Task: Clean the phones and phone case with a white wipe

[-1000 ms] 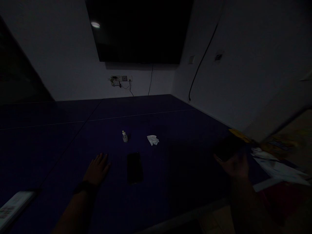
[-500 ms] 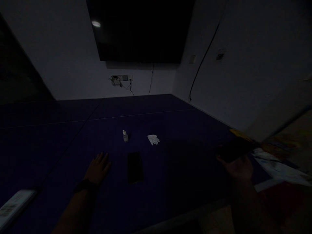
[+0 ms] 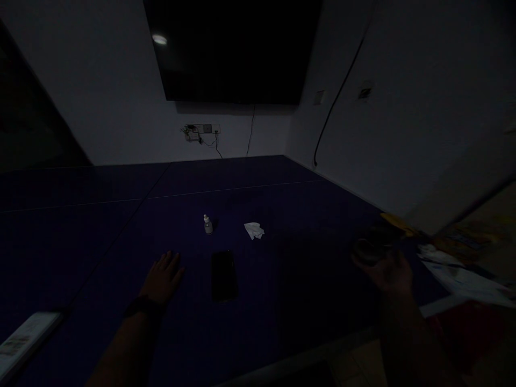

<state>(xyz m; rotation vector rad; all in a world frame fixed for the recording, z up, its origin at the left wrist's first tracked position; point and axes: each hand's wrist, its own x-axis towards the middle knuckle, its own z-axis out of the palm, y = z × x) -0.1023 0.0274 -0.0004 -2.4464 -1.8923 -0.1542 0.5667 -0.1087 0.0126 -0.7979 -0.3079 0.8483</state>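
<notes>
My left hand (image 3: 161, 279) lies flat on the dark blue tabletop (image 3: 258, 301), fingers stretched out and holding nothing. To its right a smartphone (image 3: 224, 276) with a black screen rests on the table. Behind the phone stands a small clear dropper bottle (image 3: 208, 225) with a white cap, and a crumpled white tissue (image 3: 253, 230) is to the right of the bottle. Over at the right side, my right hand (image 3: 389, 271) is closed around a dark object (image 3: 371, 250). Dim light and blur hide what kind of thing it is.
A white box (image 3: 28, 341) sits at the left front edge. Papers (image 3: 459, 274) and a yellow item (image 3: 397, 223) lie at the right. A large black screen (image 3: 237, 51) hangs on the back wall above sockets (image 3: 201, 129) with cables.
My right hand has shifted slightly left, and the dark object in it has turned, showing a different side. My left hand, phone, bottle and tissue stay in place.
</notes>
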